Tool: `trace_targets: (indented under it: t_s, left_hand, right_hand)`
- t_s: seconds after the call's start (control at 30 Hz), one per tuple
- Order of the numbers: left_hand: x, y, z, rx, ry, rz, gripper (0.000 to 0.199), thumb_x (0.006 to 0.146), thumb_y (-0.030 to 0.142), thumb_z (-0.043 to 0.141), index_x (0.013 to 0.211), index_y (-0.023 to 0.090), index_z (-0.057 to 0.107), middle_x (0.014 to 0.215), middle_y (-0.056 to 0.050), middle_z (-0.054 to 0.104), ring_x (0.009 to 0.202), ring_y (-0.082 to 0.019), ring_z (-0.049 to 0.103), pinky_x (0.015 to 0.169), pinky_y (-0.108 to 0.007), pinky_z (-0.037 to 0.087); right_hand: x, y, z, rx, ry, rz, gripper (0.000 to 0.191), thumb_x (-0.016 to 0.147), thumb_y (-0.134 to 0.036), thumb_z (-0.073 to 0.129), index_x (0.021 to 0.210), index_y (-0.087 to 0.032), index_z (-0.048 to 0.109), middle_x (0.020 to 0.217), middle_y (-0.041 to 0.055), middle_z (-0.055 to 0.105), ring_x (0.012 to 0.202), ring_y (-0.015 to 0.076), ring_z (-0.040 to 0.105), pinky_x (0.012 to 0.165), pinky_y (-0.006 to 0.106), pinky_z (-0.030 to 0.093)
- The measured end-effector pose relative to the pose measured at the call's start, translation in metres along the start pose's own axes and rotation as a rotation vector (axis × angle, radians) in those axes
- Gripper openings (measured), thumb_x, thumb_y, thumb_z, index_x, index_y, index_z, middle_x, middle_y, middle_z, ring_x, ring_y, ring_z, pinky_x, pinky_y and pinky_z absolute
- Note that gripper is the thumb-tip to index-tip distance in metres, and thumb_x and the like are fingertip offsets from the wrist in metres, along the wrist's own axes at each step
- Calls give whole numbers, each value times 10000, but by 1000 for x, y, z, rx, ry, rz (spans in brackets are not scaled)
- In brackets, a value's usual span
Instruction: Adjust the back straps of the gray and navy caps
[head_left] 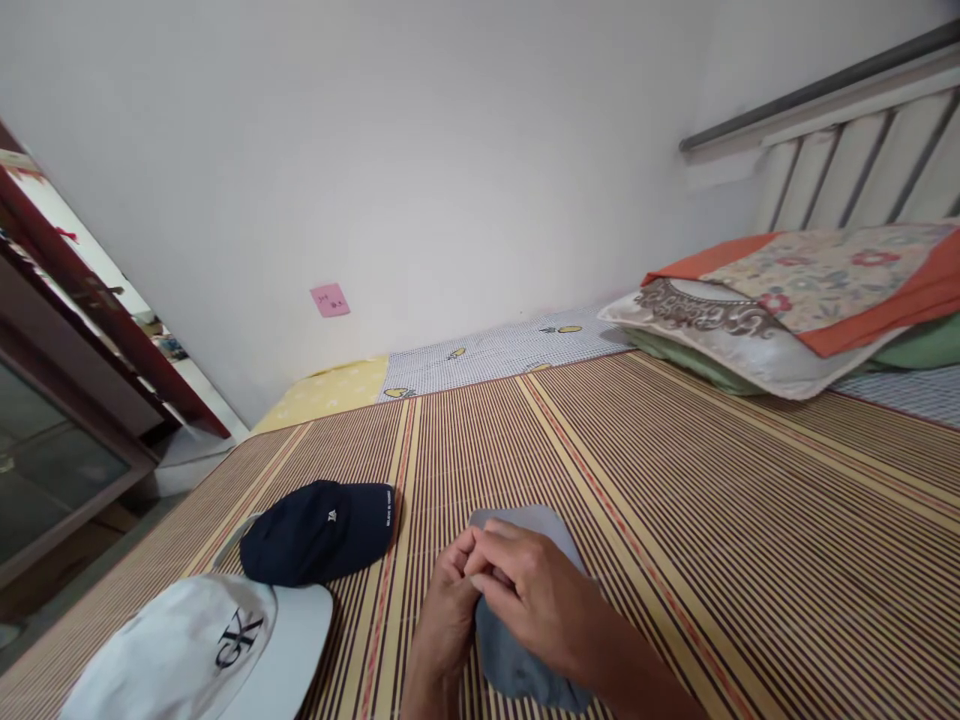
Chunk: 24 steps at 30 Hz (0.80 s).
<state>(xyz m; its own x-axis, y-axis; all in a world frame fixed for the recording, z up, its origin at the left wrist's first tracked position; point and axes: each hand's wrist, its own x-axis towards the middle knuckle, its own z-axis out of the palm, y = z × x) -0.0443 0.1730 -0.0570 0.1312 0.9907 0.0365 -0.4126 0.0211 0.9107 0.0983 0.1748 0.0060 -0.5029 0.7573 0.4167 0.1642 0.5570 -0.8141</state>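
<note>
A grey cap (517,660) lies on the striped bed mat (675,520) at the lower middle, its paler brim pointing away from me. Over it, my left hand (448,605) and my right hand (529,590) meet with fingers curled and pressed together. Whatever may be between the fingertips is hidden, and I cannot tell whether the hands touch the cap. To the left rests a navy cap (292,535) with small white lettering on its brim. Nearer to me sits a white cap (176,640) with a black monogram.
Pillows (825,290) with an orange floral cover are stacked at the far right, below a white radiator (862,160) and a grey pipe (817,90). A pink note (330,300) is stuck to the wall (450,150). A doorway and a glass-fronted cabinet (52,440) stand left.
</note>
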Motion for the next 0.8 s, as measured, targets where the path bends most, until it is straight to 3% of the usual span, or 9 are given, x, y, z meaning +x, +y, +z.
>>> trace_targets:
  t_s: [0.1,0.23,0.3,0.4,0.5,0.6,0.8]
  left_hand:
    - [0,-2,-3,-14,22,-5,301,681,357,913,853,168,752,810,-31,689,762,-182,623,682,-260,489]
    - [2,-2,-4,-21,55,31,268,696,374,917,775,156,783,848,-19,633,739,-120,564,660,-212,426]
    - [3,-1,-4,-13,62,40,256,706,377,912,746,154,794,818,-2,599,699,-95,533,628,-198,399]
    - [3,0,-3,-36,70,24,228,696,349,921,744,159,804,802,-8,654,709,-103,587,674,-204,451]
    - [0,-1,-4,-84,91,-44,259,673,372,937,773,170,808,735,-30,735,649,-131,656,672,-239,515]
    - [-1,-1,-5,-137,121,-92,312,650,396,955,808,174,802,630,-30,741,538,-124,643,573,-218,498]
    - [-1,4,-7,-134,69,-86,417,762,504,869,904,122,781,681,-29,729,596,-103,635,584,-186,465]
  right_hand:
    - [-2,1,-11,209,-1,40,192,934,-115,575,902,-244,715,933,-5,745,904,163,676,836,290,479]
    - [-3,20,-35,231,179,131,220,1026,-344,537,1013,-235,728,924,21,759,886,182,704,801,300,503]
    - [-2,35,-43,260,127,167,249,1027,-386,539,1037,-219,723,999,52,774,969,208,716,870,327,509]
    - [-1,51,-46,327,-56,189,278,1015,-409,550,1023,-204,737,1055,72,773,1049,229,710,948,353,501]
    - [-3,60,-44,355,-190,233,224,959,-371,609,990,-191,738,960,53,766,932,205,713,844,318,513]
    - [-7,67,-44,421,-262,280,166,862,-322,706,949,-181,712,805,17,749,753,166,701,698,266,493]
    - [-9,76,-47,568,-276,288,172,840,-335,725,861,-183,647,613,-38,682,516,108,615,549,220,407]
